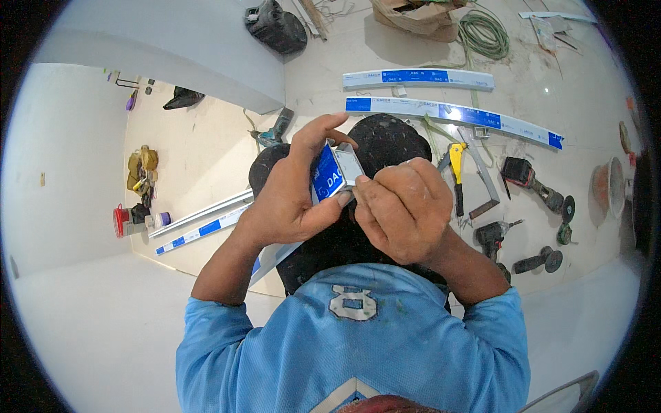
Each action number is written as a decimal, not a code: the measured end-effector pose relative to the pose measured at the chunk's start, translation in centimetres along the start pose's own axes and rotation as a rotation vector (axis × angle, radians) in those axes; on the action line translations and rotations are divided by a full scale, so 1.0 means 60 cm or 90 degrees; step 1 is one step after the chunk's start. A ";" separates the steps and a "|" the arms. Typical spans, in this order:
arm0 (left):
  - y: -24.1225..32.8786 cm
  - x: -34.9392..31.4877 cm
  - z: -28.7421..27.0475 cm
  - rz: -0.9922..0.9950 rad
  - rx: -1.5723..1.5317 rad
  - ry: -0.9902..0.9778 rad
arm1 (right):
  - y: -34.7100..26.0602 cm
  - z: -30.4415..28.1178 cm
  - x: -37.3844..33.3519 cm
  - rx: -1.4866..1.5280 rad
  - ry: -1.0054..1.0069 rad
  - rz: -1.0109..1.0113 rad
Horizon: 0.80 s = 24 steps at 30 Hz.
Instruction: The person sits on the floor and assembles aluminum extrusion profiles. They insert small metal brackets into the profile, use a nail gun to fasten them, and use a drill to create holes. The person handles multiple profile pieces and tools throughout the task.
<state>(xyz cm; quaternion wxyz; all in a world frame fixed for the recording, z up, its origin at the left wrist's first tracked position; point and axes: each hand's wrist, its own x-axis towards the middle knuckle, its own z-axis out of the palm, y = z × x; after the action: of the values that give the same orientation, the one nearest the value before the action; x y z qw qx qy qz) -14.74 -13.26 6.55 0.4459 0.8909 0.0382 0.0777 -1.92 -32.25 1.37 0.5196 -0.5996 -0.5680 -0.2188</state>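
My left hand (289, 196) is wrapped round the end of a metal profile (329, 175) covered in blue and white film. Its pale open end faces up and right, above my dark-trousered knees, while the rest runs back under my left wrist toward the lower left. At the near corner of that end, my right hand (406, 210) is closed in a pinch, fingertips against the rim. Whatever may be between those fingers is hidden.
Beyond my knees lie two film-wrapped profiles (451, 115). Rightward are a yellow-handled tool (456, 165), a cordless grinder (537, 182) and a drill (492, 237). Another cordless tool (275, 129) lies left by the wall corner. More strips (200, 234) rest at left; a coiled hose (483, 34) lies far off.
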 end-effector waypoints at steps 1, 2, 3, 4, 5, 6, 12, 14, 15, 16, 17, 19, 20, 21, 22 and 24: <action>0.003 0.002 -0.001 -0.008 -0.017 0.001 | 0.002 0.006 -0.004 -0.018 0.021 -0.020; 0.004 0.002 -0.001 -0.018 -0.033 0.004 | 0.002 0.006 -0.003 -0.018 0.025 -0.019; 0.000 0.003 -0.003 0.002 -0.022 -0.002 | 0.002 0.006 -0.003 -0.017 0.029 -0.019; -0.007 0.005 -0.006 0.022 -0.011 -0.008 | 0.002 0.005 -0.002 -0.016 0.033 -0.018; -0.010 0.006 -0.008 0.043 0.000 -0.013 | 0.002 0.002 0.002 -0.017 0.038 -0.005; -0.010 0.005 -0.009 0.037 0.007 -0.011 | 0.002 -0.003 0.006 -0.018 0.043 0.009; -0.020 0.001 -0.014 0.006 0.017 -0.023 | 0.015 -0.006 0.022 0.004 0.017 0.039; -0.018 0.005 -0.015 0.010 0.015 -0.024 | 0.018 -0.007 0.027 -0.004 0.005 0.027; -0.016 0.006 -0.015 0.010 0.027 -0.027 | 0.018 -0.007 0.031 -0.010 0.001 0.021; -0.012 0.008 -0.017 0.009 0.039 -0.029 | 0.017 -0.010 0.034 -0.015 -0.008 0.020; -0.009 0.010 -0.019 0.010 0.053 -0.032 | 0.018 -0.011 0.038 -0.019 -0.016 0.018; -0.001 0.011 -0.022 -0.031 0.068 -0.043 | 0.018 -0.015 0.045 -0.025 -0.045 0.021; 0.002 0.012 -0.022 -0.051 0.075 -0.050 | 0.020 -0.013 0.046 -0.041 -0.038 0.003; 0.003 0.013 -0.024 -0.065 0.070 -0.056 | 0.025 -0.008 0.048 -0.057 -0.031 -0.014; 0.003 0.014 -0.026 -0.079 0.065 -0.063 | 0.026 -0.008 0.049 -0.067 -0.031 -0.022; 0.002 0.016 -0.030 -0.093 0.053 -0.071 | 0.027 -0.007 0.051 -0.078 -0.038 -0.029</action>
<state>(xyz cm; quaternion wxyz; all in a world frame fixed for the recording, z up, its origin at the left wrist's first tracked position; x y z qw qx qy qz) -14.12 -11.82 7.81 0.4142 0.9065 0.0815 -0.0061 0.50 -30.96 3.52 0.4600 -0.6233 -0.5823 -0.2468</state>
